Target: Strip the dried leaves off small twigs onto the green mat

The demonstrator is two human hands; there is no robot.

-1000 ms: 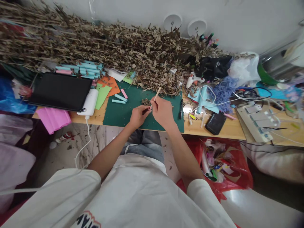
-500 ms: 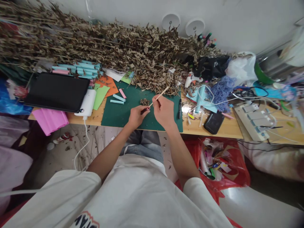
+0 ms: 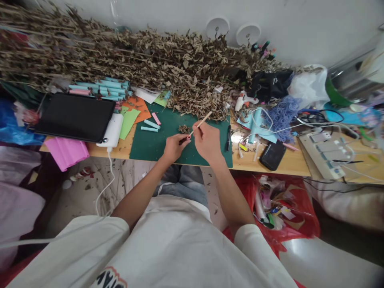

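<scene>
My right hand [image 3: 207,140] is closed around a thin wooden stick [image 3: 205,119], held slanting with its upper end pointing away to the right. The stick's lower end meets a small reddish piece [image 3: 189,137] pinched between the fingertips of my left hand [image 3: 174,147]. That piece is mostly covered by the fingers, so its full shape is hidden. Both hands are over a green cutting mat [image 3: 150,146]. Just beyond my left fingertips lies a little heap of crumbled dried leaves [image 3: 184,129]. Short blue paper tubes [image 3: 151,124] and a pink paper tube [image 3: 156,118] rest on the mat's left side.
Dried leafy stalks [image 3: 135,60] are piled along the wall. To the left are a black tablet [image 3: 76,117] and a white power bank [image 3: 113,130]. A black pen [image 3: 229,138], a phone [image 3: 273,155], a glue gun [image 3: 243,100] and a power strip [image 3: 324,152] lie to the right.
The view has shifted slightly, so everything appears a little further right. Both hands keep their hold on the stick and the reddish piece, with hardly any movement.
</scene>
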